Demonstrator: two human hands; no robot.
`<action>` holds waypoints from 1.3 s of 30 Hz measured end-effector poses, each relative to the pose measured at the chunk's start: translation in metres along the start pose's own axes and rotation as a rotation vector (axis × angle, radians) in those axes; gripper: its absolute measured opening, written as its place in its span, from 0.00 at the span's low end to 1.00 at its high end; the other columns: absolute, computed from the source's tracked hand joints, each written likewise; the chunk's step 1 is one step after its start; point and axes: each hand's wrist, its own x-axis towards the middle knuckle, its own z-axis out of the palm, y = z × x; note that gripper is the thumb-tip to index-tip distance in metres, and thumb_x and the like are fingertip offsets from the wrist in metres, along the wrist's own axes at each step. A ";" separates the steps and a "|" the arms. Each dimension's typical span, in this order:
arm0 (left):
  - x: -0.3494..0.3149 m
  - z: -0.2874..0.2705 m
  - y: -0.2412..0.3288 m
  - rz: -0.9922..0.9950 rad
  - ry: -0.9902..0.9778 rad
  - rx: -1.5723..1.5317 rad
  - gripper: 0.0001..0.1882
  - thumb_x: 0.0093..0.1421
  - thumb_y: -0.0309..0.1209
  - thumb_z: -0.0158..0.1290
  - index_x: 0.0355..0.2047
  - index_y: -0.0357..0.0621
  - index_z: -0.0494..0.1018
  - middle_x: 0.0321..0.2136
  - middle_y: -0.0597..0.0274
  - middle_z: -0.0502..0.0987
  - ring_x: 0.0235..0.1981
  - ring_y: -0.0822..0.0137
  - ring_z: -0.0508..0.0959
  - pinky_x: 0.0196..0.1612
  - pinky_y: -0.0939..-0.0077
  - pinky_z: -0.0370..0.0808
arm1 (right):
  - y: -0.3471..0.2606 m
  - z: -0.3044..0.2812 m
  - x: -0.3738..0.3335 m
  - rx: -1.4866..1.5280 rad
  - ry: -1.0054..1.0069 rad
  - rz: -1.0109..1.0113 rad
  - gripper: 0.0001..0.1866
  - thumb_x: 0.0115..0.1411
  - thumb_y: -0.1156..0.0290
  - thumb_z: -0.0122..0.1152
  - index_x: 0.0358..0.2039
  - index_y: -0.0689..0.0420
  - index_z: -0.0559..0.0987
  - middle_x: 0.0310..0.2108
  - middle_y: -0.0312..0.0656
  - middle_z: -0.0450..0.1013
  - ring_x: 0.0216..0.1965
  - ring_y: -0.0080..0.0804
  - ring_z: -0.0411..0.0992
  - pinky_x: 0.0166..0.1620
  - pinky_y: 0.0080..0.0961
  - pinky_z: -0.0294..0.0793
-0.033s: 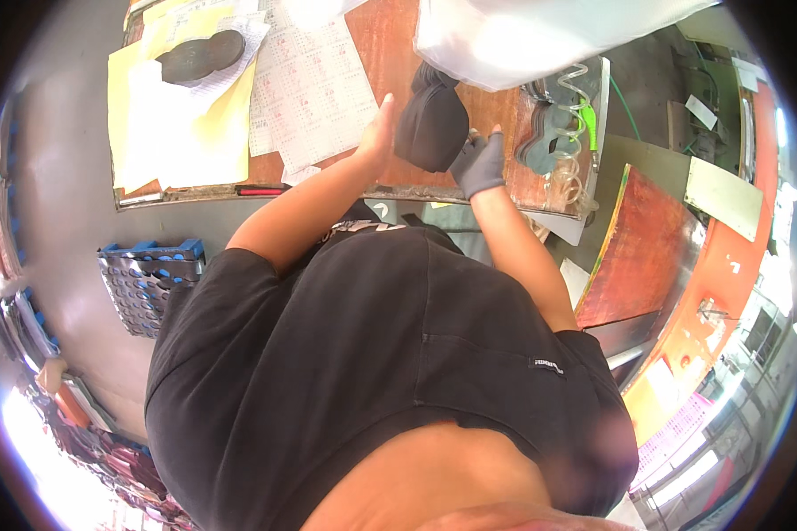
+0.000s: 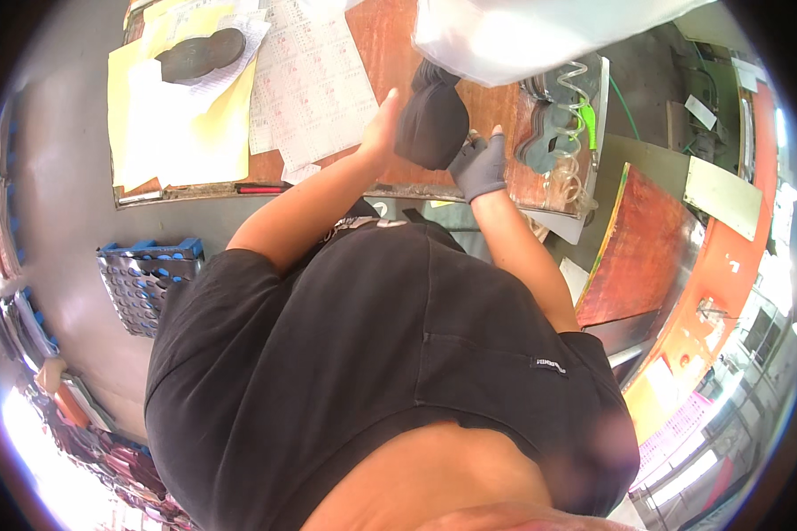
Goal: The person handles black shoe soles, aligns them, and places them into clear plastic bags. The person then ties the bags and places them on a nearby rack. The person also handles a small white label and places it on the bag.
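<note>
A stack of black, insole-shaped pieces (image 2: pixel 432 128) stands on the wooden table between my hands. My bare left hand (image 2: pixel 383 126) is at the stack's left side, fingers stretched out and pointing away from me. On my right hand (image 2: pixel 480 165) is a grey glove that leaves the fingertips bare. It is beside the stack's near right corner, with the thumb raised apart from the fingers. Some of its fingers are partly hidden, and neither hand is wrapped round the stack.
Papers (image 2: pixel 314 84) and a yellow sheet (image 2: pixel 226 146) cover the table's left, with another dark insole-shaped piece (image 2: pixel 202 57) on top. White plastic (image 2: pixel 540 35) overhangs the far side. Grey-green shaped pieces (image 2: pixel 545 137) and a coiled clear hose (image 2: pixel 574 84) with a green part are at the right.
My left hand has shifted very slightly away from me along the stack's side. The right hand and the stack look almost the same.
</note>
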 end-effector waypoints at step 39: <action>0.011 -0.014 -0.041 -0.450 -0.053 -0.594 0.42 0.61 0.59 0.20 0.61 0.31 0.46 0.60 0.39 0.51 0.62 0.47 0.52 0.63 0.55 0.46 | -0.099 0.089 0.164 -1.088 -0.397 -0.258 0.24 0.64 0.55 0.39 0.56 0.53 0.63 0.53 0.39 0.66 0.55 0.34 0.61 0.58 0.31 0.58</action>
